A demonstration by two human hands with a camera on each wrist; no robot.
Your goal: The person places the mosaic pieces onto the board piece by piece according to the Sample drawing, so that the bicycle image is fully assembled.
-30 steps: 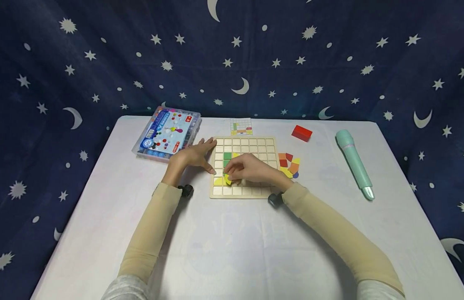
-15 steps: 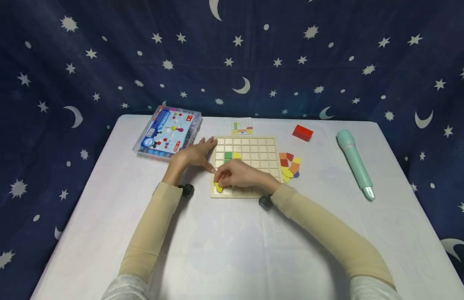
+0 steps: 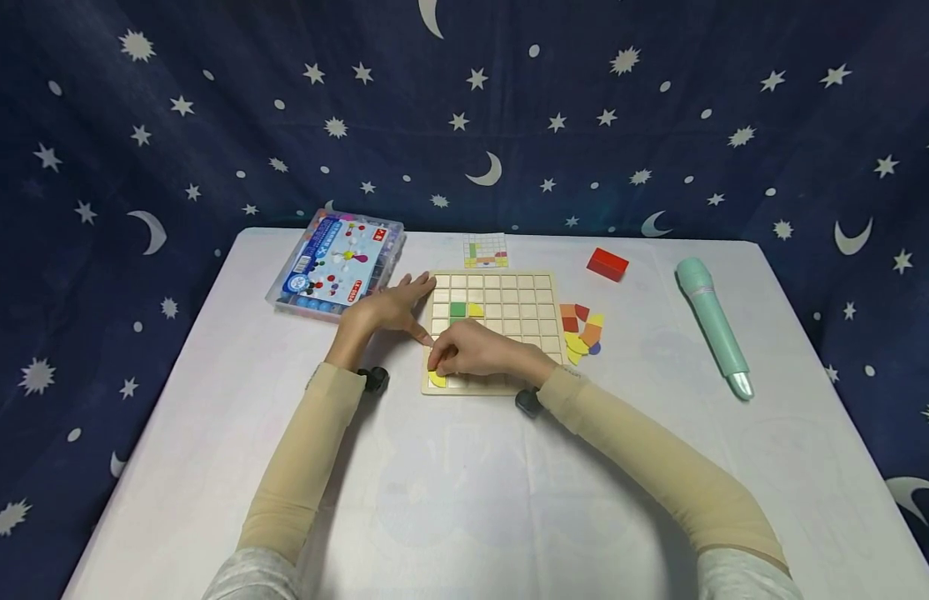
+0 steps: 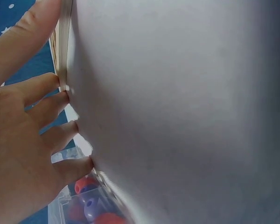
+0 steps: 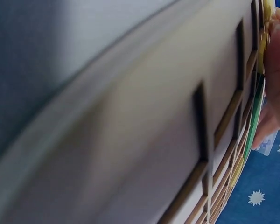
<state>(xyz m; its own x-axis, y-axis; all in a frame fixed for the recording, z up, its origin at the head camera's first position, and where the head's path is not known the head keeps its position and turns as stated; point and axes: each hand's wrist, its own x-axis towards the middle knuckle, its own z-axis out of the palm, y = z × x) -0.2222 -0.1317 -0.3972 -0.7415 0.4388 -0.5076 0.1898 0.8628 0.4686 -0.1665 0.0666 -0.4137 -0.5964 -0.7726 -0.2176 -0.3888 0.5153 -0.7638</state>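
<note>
My right hand point(image 3: 467, 348) reaches over the lower left corner of a wooden grid board point(image 3: 516, 296), its fingertips holding a yellow curved-edged piece point(image 3: 437, 380) at a corner cell. The right wrist view has the thumb and fingertips point(image 5: 276, 39) at the yellow edge. My left hand point(image 3: 387, 310) is spread along the board's left side, thumb and fingers touching its edge point(image 4: 64, 42). Higher on the board lie a green square piece point(image 3: 458, 309) and a yellow quarter-circle piece point(image 3: 475, 310). The right hand hides the cells beneath it.
Right of the board lies a cluster of loose red, orange, yellow and purple pieces point(image 3: 591, 335). A patterned card point(image 3: 485, 250) sits behind it. A clear box of beads point(image 3: 337, 262) stands left, a red block point(image 3: 607, 264) back right, a mint-green microphone-shaped object point(image 3: 713, 325) far right.
My right hand has moved left and slightly down with the yellow piece, from the second column to the board's lower left corner cell. The left hand has stayed in place.
</note>
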